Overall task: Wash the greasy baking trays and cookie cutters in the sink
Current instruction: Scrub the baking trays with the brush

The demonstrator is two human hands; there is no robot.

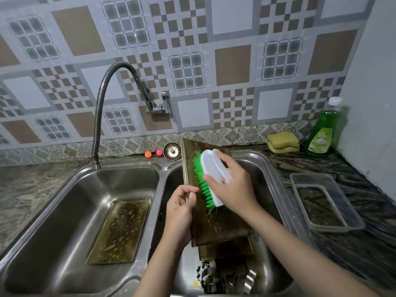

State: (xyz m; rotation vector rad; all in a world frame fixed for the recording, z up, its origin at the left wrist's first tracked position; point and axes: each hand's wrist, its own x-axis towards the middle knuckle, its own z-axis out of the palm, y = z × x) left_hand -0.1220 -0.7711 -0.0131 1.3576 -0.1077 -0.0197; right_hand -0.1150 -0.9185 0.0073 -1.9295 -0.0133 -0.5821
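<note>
Hands [180, 213] grip tray [216, 228] edge (left) and brush [212, 176] above sink [162, 168].

Right basin [269, 168] is crowded: tilted tray [216, 224] propped across it, second tray [227, 249] under it, cookie cutters [227, 277] piled at the near end. Left basin [64, 211] has open room above the flat tray [120, 230] on its floor; faucet hose [99, 112] arches over its back edge. Right counter: clear container [325, 202] near the rim, sponges [282, 142] and soap bottle [323, 131] at the back corner.
</note>
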